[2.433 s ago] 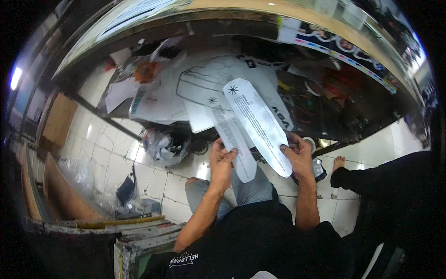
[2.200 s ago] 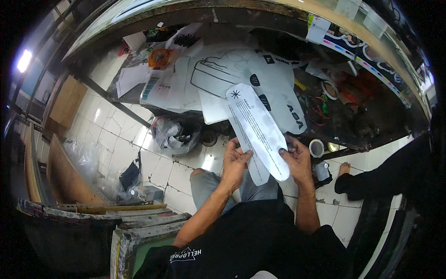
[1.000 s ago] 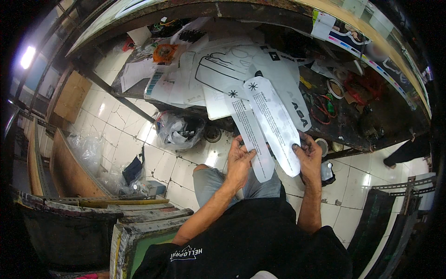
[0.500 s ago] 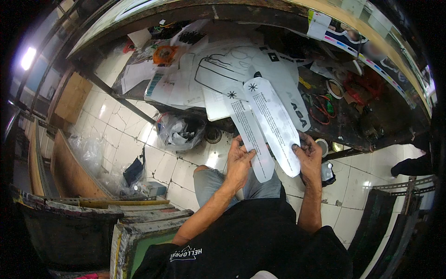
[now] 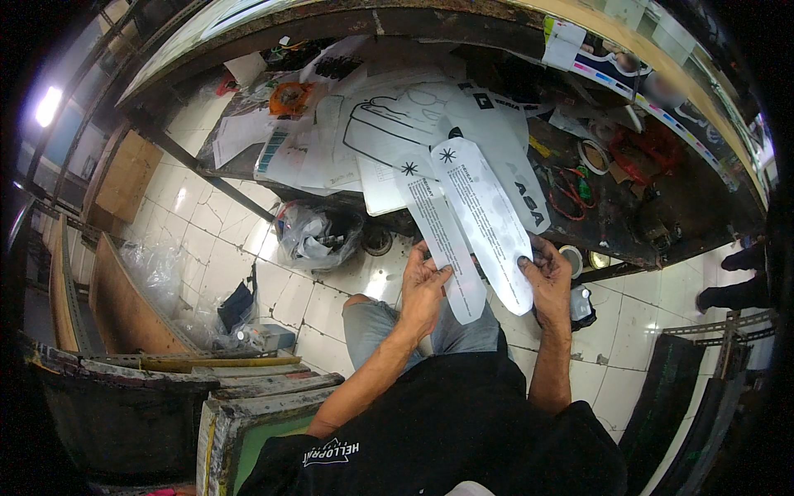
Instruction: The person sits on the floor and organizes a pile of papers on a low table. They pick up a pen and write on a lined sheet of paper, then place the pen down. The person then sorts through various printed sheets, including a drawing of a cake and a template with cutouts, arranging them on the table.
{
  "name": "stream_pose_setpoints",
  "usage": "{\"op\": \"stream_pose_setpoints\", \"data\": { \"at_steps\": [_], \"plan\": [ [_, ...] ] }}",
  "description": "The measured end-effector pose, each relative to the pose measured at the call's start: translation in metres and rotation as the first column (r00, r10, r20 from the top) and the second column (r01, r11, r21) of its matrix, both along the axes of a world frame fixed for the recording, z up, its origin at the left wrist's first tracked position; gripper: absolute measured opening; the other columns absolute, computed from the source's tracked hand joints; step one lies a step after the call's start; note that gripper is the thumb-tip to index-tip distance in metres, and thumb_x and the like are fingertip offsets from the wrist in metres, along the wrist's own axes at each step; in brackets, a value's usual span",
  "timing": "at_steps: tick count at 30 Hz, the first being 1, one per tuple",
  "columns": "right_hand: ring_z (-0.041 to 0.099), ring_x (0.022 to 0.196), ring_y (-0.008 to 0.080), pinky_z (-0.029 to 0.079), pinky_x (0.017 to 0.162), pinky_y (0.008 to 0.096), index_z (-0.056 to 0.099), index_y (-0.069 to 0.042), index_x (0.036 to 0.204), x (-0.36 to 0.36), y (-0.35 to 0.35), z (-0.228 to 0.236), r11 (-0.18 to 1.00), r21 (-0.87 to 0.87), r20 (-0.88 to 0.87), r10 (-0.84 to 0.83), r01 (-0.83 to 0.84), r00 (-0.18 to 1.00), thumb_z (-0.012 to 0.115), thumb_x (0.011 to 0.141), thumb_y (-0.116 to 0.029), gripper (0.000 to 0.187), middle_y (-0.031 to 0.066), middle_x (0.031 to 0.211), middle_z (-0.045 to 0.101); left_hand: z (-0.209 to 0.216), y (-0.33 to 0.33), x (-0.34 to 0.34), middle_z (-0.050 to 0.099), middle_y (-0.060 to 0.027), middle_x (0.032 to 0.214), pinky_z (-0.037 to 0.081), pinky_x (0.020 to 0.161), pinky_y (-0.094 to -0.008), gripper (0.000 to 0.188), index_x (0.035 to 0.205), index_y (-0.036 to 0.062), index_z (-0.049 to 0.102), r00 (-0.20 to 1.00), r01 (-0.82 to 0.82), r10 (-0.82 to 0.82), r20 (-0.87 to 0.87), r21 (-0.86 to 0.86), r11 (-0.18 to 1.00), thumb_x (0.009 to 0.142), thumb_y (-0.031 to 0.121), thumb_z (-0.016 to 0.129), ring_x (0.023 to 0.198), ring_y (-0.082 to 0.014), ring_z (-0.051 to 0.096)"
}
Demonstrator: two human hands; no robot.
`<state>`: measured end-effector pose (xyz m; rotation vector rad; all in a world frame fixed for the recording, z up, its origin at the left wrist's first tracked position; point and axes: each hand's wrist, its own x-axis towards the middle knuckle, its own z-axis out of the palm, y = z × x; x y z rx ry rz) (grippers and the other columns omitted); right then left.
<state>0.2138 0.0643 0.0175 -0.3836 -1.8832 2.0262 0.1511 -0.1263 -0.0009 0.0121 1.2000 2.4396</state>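
I hold two long white paper cut-outs with rounded ends, each printed with a black star mark and fine text. My left hand (image 5: 424,283) pinches the narrower left strip (image 5: 437,228) near its lower end. My right hand (image 5: 547,275) grips the wider right strip (image 5: 488,215) at its lower right edge. The two strips lie side by side, slightly overlapped, their upper ends reaching over the dark workbench (image 5: 653,223). My knees in grey trousers (image 5: 376,321) show below them.
The bench carries white printed sheets with black outlines (image 5: 389,132), tape rolls (image 5: 594,155), red and green wires (image 5: 571,186) and an orange object (image 5: 289,97). A plastic bag of scraps (image 5: 318,236) sits on the tiled floor. Wooden frames (image 5: 256,397) stand at lower left. Another person's feet (image 5: 740,277) show at right.
Over the last two seconds the strips swung from slanting left to more upright and spread slightly apart. In the last half second my hands and the strips barely moved.
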Motion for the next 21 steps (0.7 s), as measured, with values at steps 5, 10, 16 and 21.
{"op": "stream_pose_setpoints", "data": {
  "at_steps": [5,10,16,21],
  "plan": [
    [0.064,0.09,0.0148,0.051,0.08,0.0262,0.052,0.012,0.122,-0.0002,-0.0014,0.0033,1.0,-0.001,0.032,-0.015,0.015,0.999,0.057,0.082,0.008,0.041,0.0149,0.103,0.066,-0.0017,-0.0009,-0.0002,0.064,-0.0202,0.111,0.054,0.087,-0.0346,0.042,0.126,0.0015,0.031,1.0,0.014,-0.014,-0.012,0.005,1.0,0.088,-0.014,0.042,0.103,-0.0253,0.064],
    [0.064,0.088,0.0147,0.052,0.079,0.0259,0.052,0.012,0.122,-0.0002,-0.0011,0.0023,1.0,0.011,0.028,-0.022,0.022,0.999,0.057,0.082,0.008,0.041,0.0151,0.102,0.066,-0.004,-0.0009,-0.0004,0.065,-0.0187,0.108,0.056,0.084,-0.0328,0.042,0.126,0.0022,0.032,1.0,0.005,-0.005,-0.014,0.003,1.0,0.089,-0.014,0.042,0.1,-0.0228,0.065],
    [0.064,0.087,0.0147,0.051,0.078,0.0256,0.051,0.013,0.122,0.0001,-0.0019,0.0033,0.999,0.023,0.046,-0.032,0.031,0.998,0.057,0.082,0.007,0.041,0.0152,0.101,0.066,-0.0052,-0.0011,-0.0007,0.065,-0.0182,0.108,0.056,0.082,-0.033,0.042,0.126,0.0022,0.032,1.0,0.019,-0.019,-0.012,0.003,1.0,0.089,-0.013,0.042,0.1,-0.0225,0.065],
    [0.064,0.089,0.0152,0.051,0.08,0.0257,0.051,0.012,0.123,-0.0008,-0.0006,0.0,1.0,0.025,0.019,-0.012,0.012,1.0,0.057,0.082,0.007,0.042,0.0152,0.104,0.065,-0.0027,-0.0009,0.0005,0.065,-0.0178,0.109,0.056,0.083,-0.0335,0.042,0.127,0.0021,0.033,1.0,0.005,-0.005,0.0,0.007,1.0,0.089,-0.013,0.041,0.1,-0.023,0.065]
  ]
}}
